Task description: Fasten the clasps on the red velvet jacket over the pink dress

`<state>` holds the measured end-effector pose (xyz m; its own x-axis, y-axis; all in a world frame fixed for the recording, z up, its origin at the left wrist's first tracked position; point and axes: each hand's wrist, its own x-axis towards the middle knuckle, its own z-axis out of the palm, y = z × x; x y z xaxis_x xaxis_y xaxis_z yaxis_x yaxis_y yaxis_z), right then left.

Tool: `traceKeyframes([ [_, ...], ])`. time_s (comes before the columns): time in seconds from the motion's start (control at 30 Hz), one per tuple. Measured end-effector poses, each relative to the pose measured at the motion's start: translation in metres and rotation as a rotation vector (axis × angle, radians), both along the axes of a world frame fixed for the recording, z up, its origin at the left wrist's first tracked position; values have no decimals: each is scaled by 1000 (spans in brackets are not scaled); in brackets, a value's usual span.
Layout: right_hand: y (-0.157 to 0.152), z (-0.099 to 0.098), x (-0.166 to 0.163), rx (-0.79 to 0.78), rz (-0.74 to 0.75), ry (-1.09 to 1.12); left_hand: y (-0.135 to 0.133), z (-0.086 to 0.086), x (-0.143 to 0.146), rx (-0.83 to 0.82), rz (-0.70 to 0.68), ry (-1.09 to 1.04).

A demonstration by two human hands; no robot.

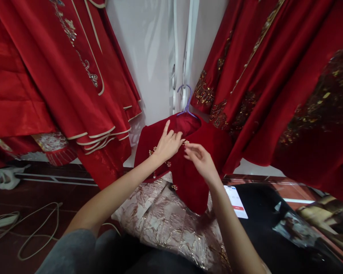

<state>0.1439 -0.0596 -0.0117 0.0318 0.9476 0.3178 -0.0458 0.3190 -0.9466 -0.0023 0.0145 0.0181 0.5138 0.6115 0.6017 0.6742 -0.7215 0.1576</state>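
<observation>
A dark red velvet jacket (188,186) with gold, flower-shaped buttons hangs on a purple hanger (188,99) in front of me. My left hand (169,144) lies over its upper front, index finger stretched upward. The other fingers of that hand are curled down at the jacket's front edge beside the top button (185,142); its thumb is hidden. Just right of that button is my right hand (199,159), fingers bent and apart, with nothing visible between them. A lower button (174,187) shows on the jacket's front edge.
Red garments with pale piping (100,114) hang at left, and red embroidered garments (263,95) at right. Pale pink, gold-patterned fabric (171,220) spreads below the jacket. A lit phone (236,202) lies on a black surface (263,228). Cables (40,228) and white shoes (8,179) are on the floor.
</observation>
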Motion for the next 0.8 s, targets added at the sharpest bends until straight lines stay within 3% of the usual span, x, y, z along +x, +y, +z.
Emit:
traceKeyframes([
  [0.13, 28, 12, -21, 53, -33, -68, -2, -4, -6, 203, 207, 35],
  [0.23, 34, 12, -15, -24, -249, -310, 4, -2, -26, 258, 382, 24],
  [0.33, 36, 16, 12, -131, -466, -574, 18, 10, -57, 177, 520, -14],
  [0.43, 45, 35, 47, -133, -598, -809, 33, 26, -89, -47, 634, 25],
  [0.5, 57, 52, 69, -124, -619, -955, 41, 36, -103, -132, 693, 81],
  [0.6, 78, 70, 91, -130, -613, -1173, 49, 46, -109, -135, 731, 111],
  [0.7, 96, 74, 103, -186, -602, -1396, 54, 51, -107, -139, 739, 95],
  [0.8, 107, 76, 111, -262, -460, -1567, 59, 54, -109, -168, 747, 58],
])
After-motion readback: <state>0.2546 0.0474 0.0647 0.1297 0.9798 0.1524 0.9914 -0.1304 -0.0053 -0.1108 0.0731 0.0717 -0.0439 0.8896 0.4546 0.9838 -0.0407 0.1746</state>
